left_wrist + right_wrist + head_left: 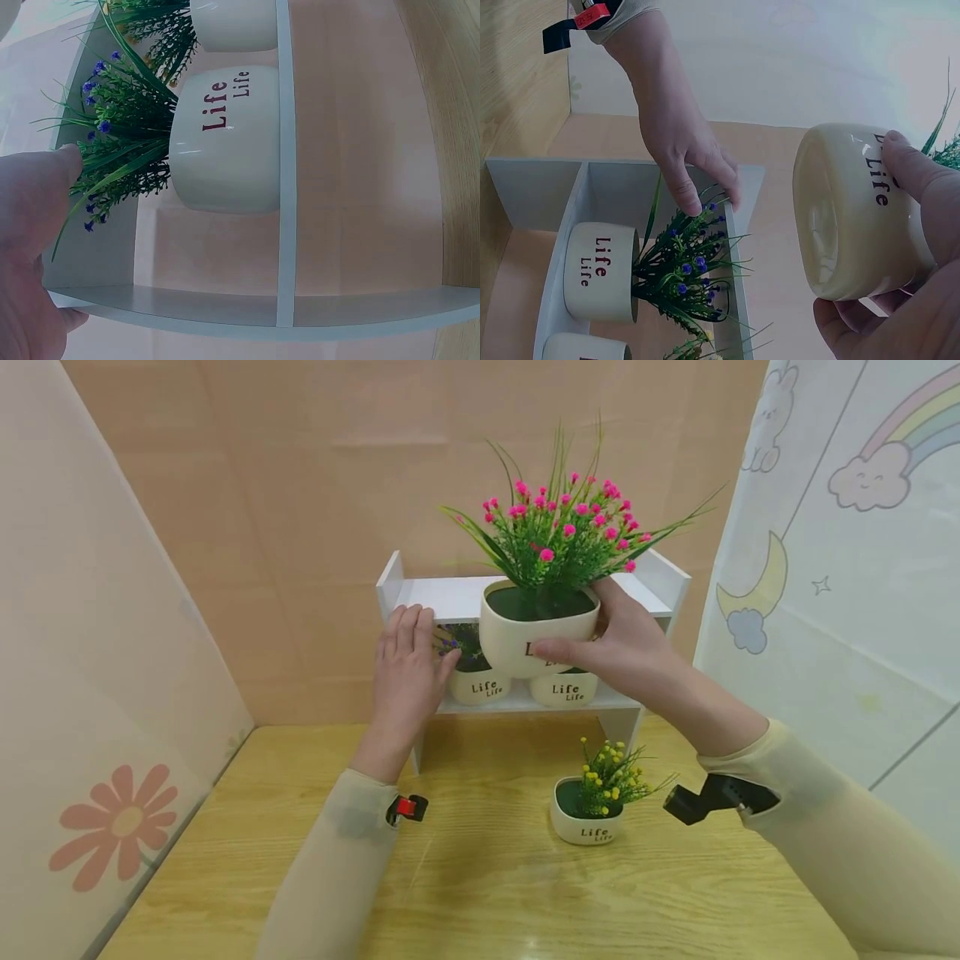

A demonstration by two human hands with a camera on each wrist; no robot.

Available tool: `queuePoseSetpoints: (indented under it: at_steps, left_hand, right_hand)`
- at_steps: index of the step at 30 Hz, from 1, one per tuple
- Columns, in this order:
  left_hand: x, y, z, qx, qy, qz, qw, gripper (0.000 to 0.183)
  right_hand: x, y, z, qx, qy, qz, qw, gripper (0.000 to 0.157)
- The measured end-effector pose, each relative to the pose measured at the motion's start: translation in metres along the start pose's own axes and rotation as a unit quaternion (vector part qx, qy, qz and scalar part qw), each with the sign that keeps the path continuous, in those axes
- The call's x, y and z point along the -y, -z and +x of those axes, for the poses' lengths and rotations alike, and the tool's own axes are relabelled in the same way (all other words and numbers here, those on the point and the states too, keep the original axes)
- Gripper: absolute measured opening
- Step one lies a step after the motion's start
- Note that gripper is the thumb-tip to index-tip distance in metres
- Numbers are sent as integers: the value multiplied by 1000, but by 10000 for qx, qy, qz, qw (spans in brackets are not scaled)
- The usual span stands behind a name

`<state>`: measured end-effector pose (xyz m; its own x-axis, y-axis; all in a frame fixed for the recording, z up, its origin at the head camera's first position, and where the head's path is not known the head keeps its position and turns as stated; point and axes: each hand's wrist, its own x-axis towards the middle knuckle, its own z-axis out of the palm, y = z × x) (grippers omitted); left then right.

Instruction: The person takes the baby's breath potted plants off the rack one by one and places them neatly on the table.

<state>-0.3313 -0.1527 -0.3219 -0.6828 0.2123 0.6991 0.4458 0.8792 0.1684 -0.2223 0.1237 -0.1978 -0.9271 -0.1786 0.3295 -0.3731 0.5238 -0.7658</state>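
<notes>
My right hand (630,643) grips a cream pot with pink flowers (540,627), its thumb across the front lettering. The pot is held up in front of the white shelf's (442,597) top board; the right wrist view shows the pot's underside (821,217). At the shelf's upper left corner, my left hand (405,672) holds the frame, its thumb (60,169) by the blue flowers. A pot with blue flowers (225,142) stands on the middle board, beside another cream pot (564,688) whose plant is mostly hidden in the head view.
A smaller-looking pot with yellow flowers (588,822) stands on the wooden table (480,893), in front of the shelf's right side. Patterned cloth panels (840,585) enclose both sides, and a plain peach cloth (300,527) hangs behind the shelf.
</notes>
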Motion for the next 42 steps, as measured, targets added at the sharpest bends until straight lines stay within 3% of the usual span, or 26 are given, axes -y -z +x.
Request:
queuePoseSetpoints:
  at_steps: [13,25,35,42]
  left_hand:
    - [20,-8,8,24,-141,-159,9998,71]
    - [17,-7,8,170,-101,-94,9998,72]
    - [18,-6,6,98,-82,-160,9998,72]
    - [18,-5,5,69,-84,-112,9999,72]
  right_hand:
    - [-11,-2,-16,36,27,179,9998,86]
    - [-37,10,-47,-280,-165,-293,9990,78]
    - [-68,25,-70,-545,-474,-503,9961,91]
    - [-84,36,-83,-735,-670,-554,9935,84]
